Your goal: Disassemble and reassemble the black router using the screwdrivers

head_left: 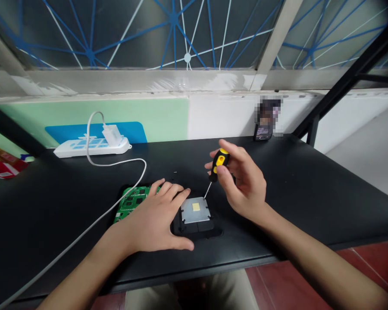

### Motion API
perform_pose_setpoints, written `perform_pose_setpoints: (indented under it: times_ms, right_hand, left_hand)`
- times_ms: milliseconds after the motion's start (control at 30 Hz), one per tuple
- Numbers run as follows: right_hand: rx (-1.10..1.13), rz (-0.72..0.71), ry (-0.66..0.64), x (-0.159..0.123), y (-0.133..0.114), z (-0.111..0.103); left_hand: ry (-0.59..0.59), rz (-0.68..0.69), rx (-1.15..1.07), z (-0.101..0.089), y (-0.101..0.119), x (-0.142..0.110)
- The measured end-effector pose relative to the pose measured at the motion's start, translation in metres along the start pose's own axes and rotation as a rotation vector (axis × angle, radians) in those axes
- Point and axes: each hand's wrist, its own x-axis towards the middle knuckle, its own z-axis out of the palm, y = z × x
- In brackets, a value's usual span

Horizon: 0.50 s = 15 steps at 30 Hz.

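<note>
The right hand (242,181) was closed around the handle of a black-and-yellow screwdriver with a thin metal shaft (220,161), its tip at the upper right corner of a flat silver metal plate (190,214) with a small pale-yellow square pad (196,207). The plate lay in a black plastic housing (198,227) near the front edge of the black desk (304,185). The left hand (151,217) was spread wide, palm down, its index finger by the plate's left side; it grasped nothing visible. Partly under it lay a green printed circuit board (129,202).

The likeliest trouble was the tip slipping: the shaft leaned, and a skewed push could have chewed a screw head or scratched the plate. The left fingers were near enough to be jabbed. Weight from that palm could have strained the board's parts, and a tug on the white charging cable (145,170), which crossed over the board, could have shifted it.

No brand could be read on the screwdriver or the white power strip (74,148). The black phone (263,132) against the wall showed small lines of text, too blurred to read and pixelated above.
</note>
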Motion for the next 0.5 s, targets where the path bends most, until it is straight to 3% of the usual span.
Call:
perform_pose_setpoints:
  times_ms: [167, 367, 500]
  right_hand:
    - [-0.138, -0.190, 0.091, 0.002, 0.005, -0.001]
    - [0.082, 0.016, -0.008, -0.004, -0.002, 0.000]
    - [0.070, 0.042, -0.033, -0.003, -0.005, 0.000]
  left_hand:
    - [0.004, -0.001, -0.001, 0.000, 0.000, 0.000]
    - [0.020, 0.001, -0.008, 0.000, 0.000, 0.000]
    - [0.018, 0.001, -0.010, 0.001, 0.000, 0.000]
